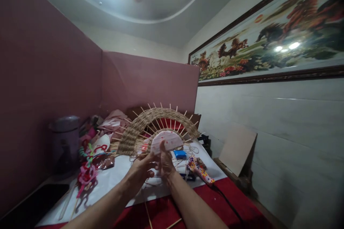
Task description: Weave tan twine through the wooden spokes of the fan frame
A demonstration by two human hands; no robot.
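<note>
A woven straw fan (129, 139) with thin wooden sticks poking out past its arched band is held up over the table. At its base sits a half-round piece covered in pale pink fabric with small red marks (170, 139). My right hand (167, 162) grips this base, its thumb lying on the fabric front and its other fingers mostly hidden behind. Close beside it, my left hand (143, 167) reaches to the lower left edge of the base. Its fingers are apart and half curled, with the thumb side at the edge.
On the white-covered table (107, 186) lie a blue packet (180, 154), a flower-patterned glue gun (200, 171) with a black cord, and colourful craft pieces (88, 171). A red cloth (228, 200) covers the near edge. A lidded container (65, 143) stands left, beside the pink partition (150, 78).
</note>
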